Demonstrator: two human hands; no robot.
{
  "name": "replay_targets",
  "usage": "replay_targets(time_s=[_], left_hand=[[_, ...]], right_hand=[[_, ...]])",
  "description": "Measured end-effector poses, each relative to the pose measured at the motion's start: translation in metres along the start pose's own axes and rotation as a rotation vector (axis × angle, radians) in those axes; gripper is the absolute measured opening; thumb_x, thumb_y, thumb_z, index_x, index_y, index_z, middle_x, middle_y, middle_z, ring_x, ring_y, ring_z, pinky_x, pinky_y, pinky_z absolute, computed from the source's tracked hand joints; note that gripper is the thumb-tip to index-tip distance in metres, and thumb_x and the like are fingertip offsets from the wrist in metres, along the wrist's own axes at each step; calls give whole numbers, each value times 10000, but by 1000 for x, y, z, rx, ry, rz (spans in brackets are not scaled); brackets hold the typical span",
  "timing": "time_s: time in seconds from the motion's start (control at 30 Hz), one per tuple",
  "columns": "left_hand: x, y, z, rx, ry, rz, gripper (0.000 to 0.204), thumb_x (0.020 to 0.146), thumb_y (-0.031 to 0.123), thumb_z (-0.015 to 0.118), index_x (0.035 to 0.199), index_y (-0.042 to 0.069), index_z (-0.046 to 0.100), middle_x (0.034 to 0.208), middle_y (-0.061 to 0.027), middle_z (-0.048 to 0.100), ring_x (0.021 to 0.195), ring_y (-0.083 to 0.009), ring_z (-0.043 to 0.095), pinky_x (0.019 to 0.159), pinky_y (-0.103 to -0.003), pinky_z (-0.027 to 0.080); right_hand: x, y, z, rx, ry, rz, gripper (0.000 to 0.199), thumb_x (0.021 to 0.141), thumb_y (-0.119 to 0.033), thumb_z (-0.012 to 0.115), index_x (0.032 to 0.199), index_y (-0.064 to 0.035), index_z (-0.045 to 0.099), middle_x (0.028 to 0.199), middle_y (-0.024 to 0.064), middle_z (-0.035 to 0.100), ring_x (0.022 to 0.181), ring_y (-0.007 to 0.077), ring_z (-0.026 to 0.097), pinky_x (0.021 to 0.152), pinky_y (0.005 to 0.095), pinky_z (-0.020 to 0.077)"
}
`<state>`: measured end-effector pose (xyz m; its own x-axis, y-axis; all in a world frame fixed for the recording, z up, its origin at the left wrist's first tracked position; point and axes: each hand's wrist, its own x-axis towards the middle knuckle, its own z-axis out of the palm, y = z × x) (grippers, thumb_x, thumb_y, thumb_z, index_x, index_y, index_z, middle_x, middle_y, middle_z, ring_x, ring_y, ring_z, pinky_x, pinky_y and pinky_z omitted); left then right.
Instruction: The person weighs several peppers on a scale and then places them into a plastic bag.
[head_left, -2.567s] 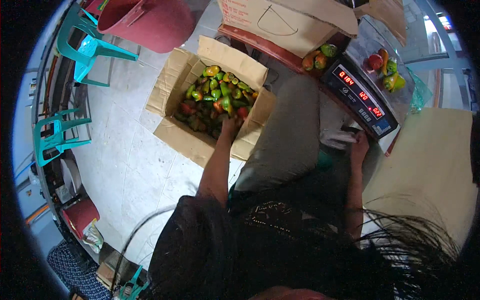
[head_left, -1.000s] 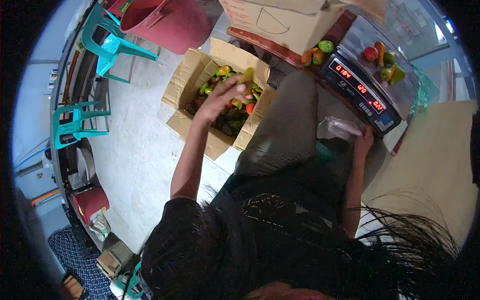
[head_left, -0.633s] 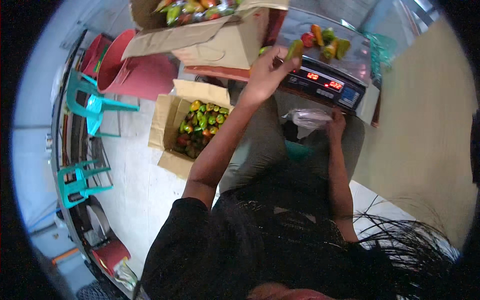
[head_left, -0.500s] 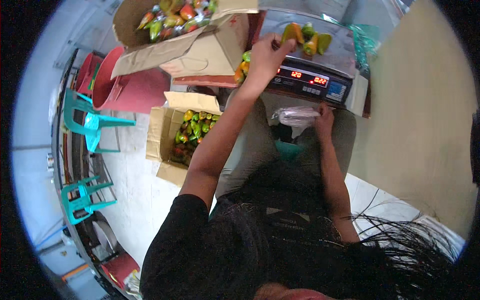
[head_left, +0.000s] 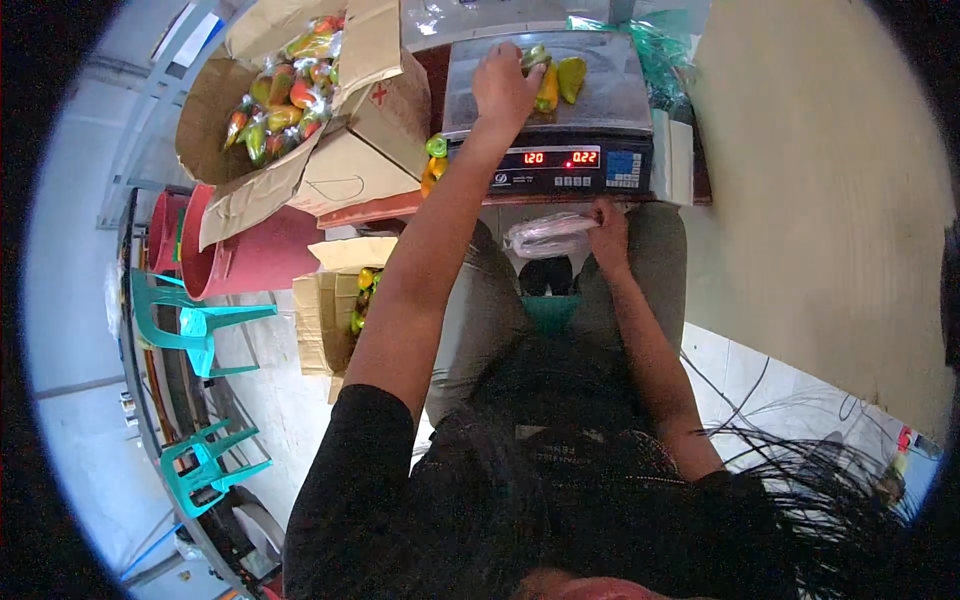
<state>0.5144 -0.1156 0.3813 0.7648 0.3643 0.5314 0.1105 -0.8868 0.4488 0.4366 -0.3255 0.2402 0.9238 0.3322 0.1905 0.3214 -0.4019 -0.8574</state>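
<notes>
On the metal pan of a digital scale, my left hand has its fingers curled around a pepper, mostly covered by the hand. Beside it lie a yellow-orange pepper and a yellow-green pepper. Below the scale's front edge, over my lap, my right hand grips a folded bundle of clear plastic bags. More peppers sit just left of the scale, partly behind my left forearm.
An open cardboard box of bagged peppers stands left of the scale. Lower down, another box holds loose peppers. A red tub and green chairs are at the left. Green plastic lies behind the scale; a pale board rises at right.
The view has shifted, so the scale appears further left. My left hand reaches further over the pan, and the orange pepper at its fingers no longer shows. The right hand keeps the bags.
</notes>
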Motion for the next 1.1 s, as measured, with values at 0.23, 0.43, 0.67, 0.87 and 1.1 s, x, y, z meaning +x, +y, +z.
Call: replay_targets(time_s=[0.23,0.43,0.67,0.87,1.1], left_hand=[[-11,-21,9,-55,9,96,315,703,280,632,867,26,541,801,-150,543,739,-326,525,660,-408,419],[-28,-36,-4,220,61,61,336,663,189,649,942,48,525,892,-158,524,845,-321,504,731,-402,406],[-33,-57,3,45,-19,-21,330,668,203,639,912,20,513,879,-154,534,847,-319,516,739,-408,407],[-48,-80,-16,-256,30,-146,304,725,186,609,934,-8,503,844,-157,551,804,-280,547,731,-363,428],[-172,-105,-109,-436,32,-400,372,784,238,563,1030,-34,501,949,-180,512,870,-246,515,766,-342,408]], right_hand=[[-2,-5,0,43,-7,54,184,625,20,519,674,-19,345,583,110,365,540,211,371,519,299,343],[-1,24,16,110,-17,109,230,552,-15,534,774,-25,472,671,140,481,643,295,482,578,383,382],[-2,9,8,100,-39,83,195,591,39,536,713,-35,403,598,67,398,577,157,398,545,270,361],[0,20,15,65,137,12,175,584,46,512,701,-24,401,618,116,440,578,238,441,562,321,381],[2,-3,2,21,-9,135,134,620,-13,548,686,-14,432,640,142,483,606,276,490,557,339,387]])
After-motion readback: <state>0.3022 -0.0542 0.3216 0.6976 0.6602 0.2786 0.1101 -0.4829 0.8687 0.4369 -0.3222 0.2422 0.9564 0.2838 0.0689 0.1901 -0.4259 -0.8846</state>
